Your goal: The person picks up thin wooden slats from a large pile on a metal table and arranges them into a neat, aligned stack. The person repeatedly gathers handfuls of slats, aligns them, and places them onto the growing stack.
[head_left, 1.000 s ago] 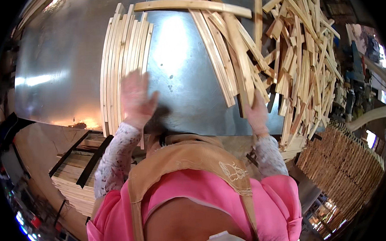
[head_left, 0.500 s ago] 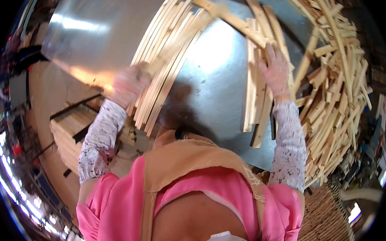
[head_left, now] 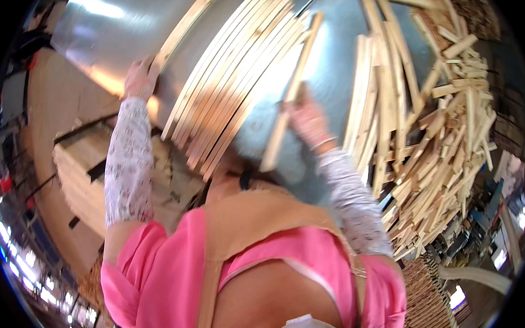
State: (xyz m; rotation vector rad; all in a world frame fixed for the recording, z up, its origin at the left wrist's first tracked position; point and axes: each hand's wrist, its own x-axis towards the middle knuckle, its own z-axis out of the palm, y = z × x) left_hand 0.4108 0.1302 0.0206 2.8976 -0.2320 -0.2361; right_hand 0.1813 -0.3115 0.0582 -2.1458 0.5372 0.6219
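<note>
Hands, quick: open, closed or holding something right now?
Left hand: closed, holding the near end of a wooden strip.
Right hand: closed, holding another strip.

I see white glare on the smooth grey metal table [head_left: 112,43]; the bare right hand [head_left: 309,120] is slightly blurred, and shapes bend toward dark borders.

Strip row [head_left: 237,75] on table [head_left: 113,37]; loose strips [head_left: 385,87] right; heap [head_left: 444,172] farther right.

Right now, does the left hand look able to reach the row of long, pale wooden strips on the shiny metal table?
Probably yes: the left hand is just left of the row, with only bare table between, but it grips a separate pale wooden strip, which may need releasing.
</note>
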